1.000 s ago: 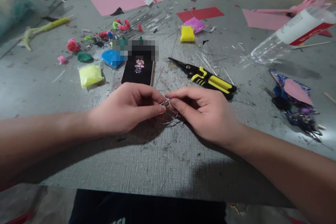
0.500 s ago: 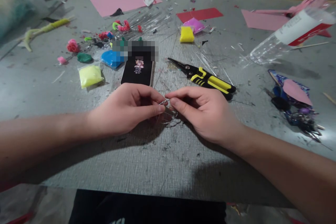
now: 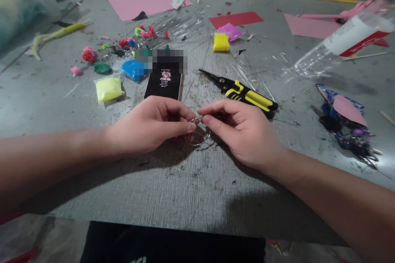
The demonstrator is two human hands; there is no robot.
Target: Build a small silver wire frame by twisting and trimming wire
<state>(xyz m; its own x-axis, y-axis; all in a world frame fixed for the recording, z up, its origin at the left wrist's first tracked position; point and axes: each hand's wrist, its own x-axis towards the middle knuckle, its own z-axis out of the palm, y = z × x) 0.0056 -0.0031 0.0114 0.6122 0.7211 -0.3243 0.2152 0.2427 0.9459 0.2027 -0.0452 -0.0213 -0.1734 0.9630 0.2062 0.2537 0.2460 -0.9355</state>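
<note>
From my remote seat, I start at the left of the worktop (image 3: 138, 197), where a pale yellow packet (image 3: 108, 89) lies just beside a dark green lump (image 3: 102, 68) and a blue packet (image 3: 132, 69). They sit beyond the forearm, where I judge an elbow would not catch them. The phone (image 3: 163, 86) lies face up just past the left hand (image 3: 148, 121), its screen lit toward me.

The left hand's grip is closed, thumb against forefinger, pinching one side of a silver wire (image 3: 200, 144). The wire is bent into loops that hang in the middle, just above the worktop. I take this hand to be steadying it, since the wire looks thin and springy.

The right hand (image 3: 249, 133) meets it from the other side, its grip also closed, fingertips pinching the wire near its top; the exact contact is too small for me to make out. Just beyond, the pliers (image 3: 247, 95) lie with their handles toward the right hand, within easy reach, I judge. Farther right are a clear bottle (image 3: 336, 47) and a tangled dark blue ornament (image 3: 348, 131).
</note>
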